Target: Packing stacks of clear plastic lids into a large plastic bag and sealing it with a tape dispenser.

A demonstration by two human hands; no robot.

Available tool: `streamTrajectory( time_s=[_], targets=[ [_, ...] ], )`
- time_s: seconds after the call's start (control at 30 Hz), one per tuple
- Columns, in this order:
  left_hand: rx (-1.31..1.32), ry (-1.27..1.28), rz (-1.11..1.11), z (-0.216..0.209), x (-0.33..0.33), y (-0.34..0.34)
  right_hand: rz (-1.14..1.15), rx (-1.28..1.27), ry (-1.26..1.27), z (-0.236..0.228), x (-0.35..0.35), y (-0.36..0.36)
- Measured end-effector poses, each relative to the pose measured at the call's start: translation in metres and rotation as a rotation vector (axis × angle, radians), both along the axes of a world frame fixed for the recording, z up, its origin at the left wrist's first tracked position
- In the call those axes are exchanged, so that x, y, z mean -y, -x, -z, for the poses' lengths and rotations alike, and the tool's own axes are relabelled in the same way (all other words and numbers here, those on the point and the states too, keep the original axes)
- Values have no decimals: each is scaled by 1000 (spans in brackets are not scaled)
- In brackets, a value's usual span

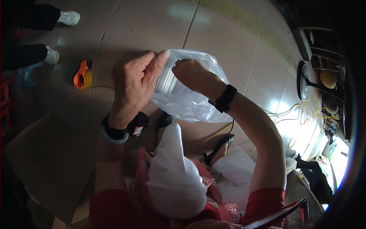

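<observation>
Clear plastic bag [187,105]: between the two hands, a little above centre of the view, its mouth spread; the other clock directions are read from it, with 12 at the top.
Ribbed clear pieces [167,78]: packed side by side in the bag, partly covered by the right hand.
Left hand [135,80]: at 9 o'clock, nearly closed, thumb and fingers pinching the bag's edge.
Right hand [194,74]: in the bag's mouth over the pieces, fingers curled; whether it grips one I cannot tell, as the fingertips are hidden.
Orange tape dispenser [80,78]: on the floor at 9 o'clock, beyond the left hand.
Bystander: dark trouser legs and white shoes [69,18] between 9 and 10 o'clock, farther out than the dispenser.
Blue stool [29,74]: at 9 o'clock, beside those legs.
Fan [304,81]: round and dark, at 3 o'clock, well apart.
Yellow cables [301,112]: tangled across bright floor between 3 and 4 o'clock.
Dark shoe [220,149]: at 5 o'clock, on the wearer's foot, beside white sheets [237,164].
White cloth [173,175]: at 6 o'clock, between the forearms, blocking sight of the lap.
Brown board [49,164]: broad, dim, at 8 o'clock, partly behind the left forearm.
</observation>
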State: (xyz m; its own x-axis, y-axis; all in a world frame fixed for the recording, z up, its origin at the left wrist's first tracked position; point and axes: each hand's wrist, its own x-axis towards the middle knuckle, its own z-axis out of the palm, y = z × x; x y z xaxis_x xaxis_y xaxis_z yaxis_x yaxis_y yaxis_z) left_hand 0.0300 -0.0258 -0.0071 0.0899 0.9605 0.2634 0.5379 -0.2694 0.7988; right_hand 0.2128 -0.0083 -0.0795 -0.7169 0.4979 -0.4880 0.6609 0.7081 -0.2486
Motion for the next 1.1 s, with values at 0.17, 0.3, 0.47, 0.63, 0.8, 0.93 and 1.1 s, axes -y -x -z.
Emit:
streamTrajectory(
  time_s=[0.17,0.3,0.47,0.63,0.8,0.93,1.1],
  targets=[
    [169,17,33,-4,1,-5,174,-467,236,81,5,13],
    [227,32,33,-8,-2,1,185,-493,399,109,-16,16],
    [227,94,32,-11,-8,13,157,-442,286,117,-8,15],
    [229,151,44,-15,-18,15,129,-424,220,120,-8,16],
    [444,211,62,-11,-13,19,111,-416,162,129,-12,28],
    [612,298,113,-4,-24,16,119,-387,107,148,-20,29],
    [1000,748,-77,81,-33,39,139,-399,12,208,-28,34]
  ],
)
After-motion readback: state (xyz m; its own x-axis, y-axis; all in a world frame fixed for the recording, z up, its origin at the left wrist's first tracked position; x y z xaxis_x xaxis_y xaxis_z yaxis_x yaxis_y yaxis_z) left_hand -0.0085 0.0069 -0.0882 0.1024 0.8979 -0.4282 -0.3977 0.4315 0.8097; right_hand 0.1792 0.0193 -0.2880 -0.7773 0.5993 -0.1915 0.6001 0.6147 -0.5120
